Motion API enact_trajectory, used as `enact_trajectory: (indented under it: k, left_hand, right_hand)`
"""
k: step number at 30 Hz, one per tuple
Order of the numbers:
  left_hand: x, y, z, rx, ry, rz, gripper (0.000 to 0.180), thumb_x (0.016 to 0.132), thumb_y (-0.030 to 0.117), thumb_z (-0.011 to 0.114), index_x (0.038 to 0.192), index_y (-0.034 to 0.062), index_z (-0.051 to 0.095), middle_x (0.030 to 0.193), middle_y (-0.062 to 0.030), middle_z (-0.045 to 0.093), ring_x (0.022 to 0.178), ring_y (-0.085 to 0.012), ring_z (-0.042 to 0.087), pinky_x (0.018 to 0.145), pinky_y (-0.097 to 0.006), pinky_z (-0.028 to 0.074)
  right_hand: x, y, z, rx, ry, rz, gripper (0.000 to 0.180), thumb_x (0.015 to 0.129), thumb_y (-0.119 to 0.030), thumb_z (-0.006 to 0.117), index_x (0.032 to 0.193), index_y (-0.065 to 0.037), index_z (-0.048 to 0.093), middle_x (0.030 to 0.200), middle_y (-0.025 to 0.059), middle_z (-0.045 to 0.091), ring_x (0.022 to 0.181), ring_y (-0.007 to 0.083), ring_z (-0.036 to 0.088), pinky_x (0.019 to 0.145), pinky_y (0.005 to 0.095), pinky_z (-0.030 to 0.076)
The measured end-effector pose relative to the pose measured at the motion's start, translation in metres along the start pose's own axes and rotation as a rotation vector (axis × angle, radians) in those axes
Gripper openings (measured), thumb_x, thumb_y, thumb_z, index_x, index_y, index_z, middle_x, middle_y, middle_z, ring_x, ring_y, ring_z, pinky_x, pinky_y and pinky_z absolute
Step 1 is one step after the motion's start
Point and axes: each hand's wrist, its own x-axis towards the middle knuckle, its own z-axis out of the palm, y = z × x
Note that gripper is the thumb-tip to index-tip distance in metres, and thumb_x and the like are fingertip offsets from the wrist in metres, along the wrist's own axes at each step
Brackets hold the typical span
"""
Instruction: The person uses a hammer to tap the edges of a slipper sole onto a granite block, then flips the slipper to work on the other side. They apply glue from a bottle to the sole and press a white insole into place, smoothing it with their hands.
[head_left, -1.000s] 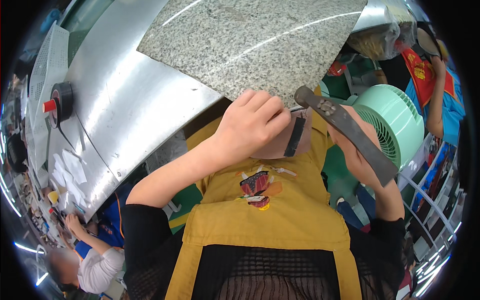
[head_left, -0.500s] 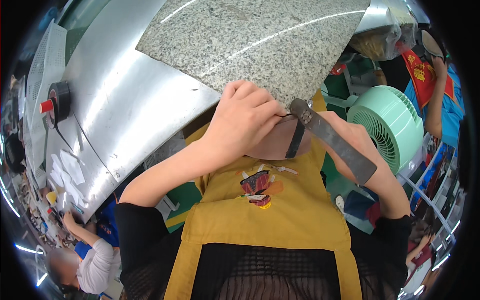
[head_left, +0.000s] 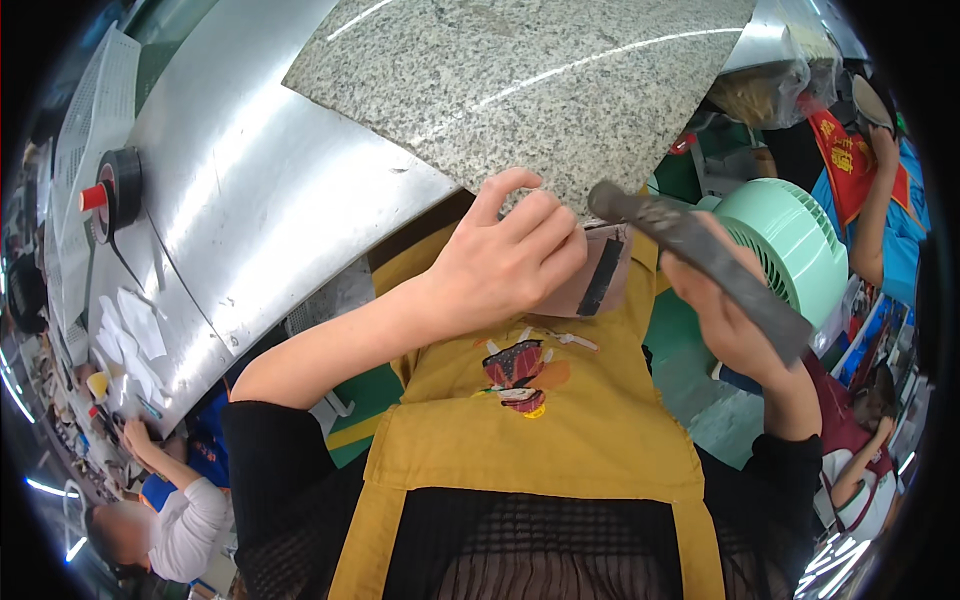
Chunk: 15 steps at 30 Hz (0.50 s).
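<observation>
A dark metal hammer [head_left: 728,266] is in my right hand [head_left: 715,300], whose fingers are wrapped round it below the head. The hammer's round end hangs over the near corner of a speckled granite slab [head_left: 520,90]. My left hand [head_left: 515,250] is closed on a brownish-pink leather-like piece [head_left: 580,296] with a black strip across it. My left index finger is bent and raised off the piece. The piece lies against the slab's near edge, above my mustard apron [head_left: 530,450]; its far part is hidden under my left fingers.
Left of the slab is a shiny metal tabletop [head_left: 270,180] bearing a roll of black tape [head_left: 124,190] and white scraps [head_left: 130,340]. A mint-green fan [head_left: 790,245] stands close to my right forearm. Other people work at the far left [head_left: 190,520] and right [head_left: 885,230].
My right hand and the hammer have moved right, away from the piece, and the hammer is slightly blurred. My left index finger has lifted, and the left hand has shifted slightly right.
</observation>
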Motion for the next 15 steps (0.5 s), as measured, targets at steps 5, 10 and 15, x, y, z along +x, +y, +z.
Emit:
enact_trajectory:
  k: [5,10,15]
  left_hand:
    - [0.004,-0.004,-0.006,-0.193,-0.056,-0.185,0.023,0.065,0.009,0.064,0.088,0.0111,0.062,0.083,0.001,0.054,0.083,-0.0181,0.051,0.088,-0.039,0.038]
    - [-0.003,-0.014,-0.002,-0.235,-0.03,-0.117,0.025,0.064,0.007,0.066,0.088,0.0121,0.062,0.083,0.001,0.054,0.084,-0.0199,0.051,0.085,-0.038,0.039]
    - [-0.005,-0.01,-0.003,-0.108,0.012,-0.017,0.026,0.063,0.01,0.06,0.089,0.0118,0.062,0.082,0.0006,0.052,0.084,-0.0181,0.051,0.089,-0.04,0.04]
  right_hand:
    - [0.001,0.002,0.012,-0.213,-0.085,0.043,0.032,0.078,-0.01,0.06,0.105,-0.002,0.045,0.087,0.0166,0.059,0.079,0.0374,0.06,0.062,0.0413,0.047]
    - [0.003,0.005,0.006,-0.039,-0.059,0.06,0.026,0.085,-0.006,0.052,0.11,-0.001,0.047,0.08,0.0147,0.053,0.07,0.0332,0.053,0.063,0.0353,0.043]
    - [-0.001,0.0,0.006,0.022,0.008,0.045,0.018,0.091,-0.007,0.047,0.108,0.0,0.047,0.073,0.0091,0.047,0.063,0.0222,0.043,0.06,0.0299,0.038]
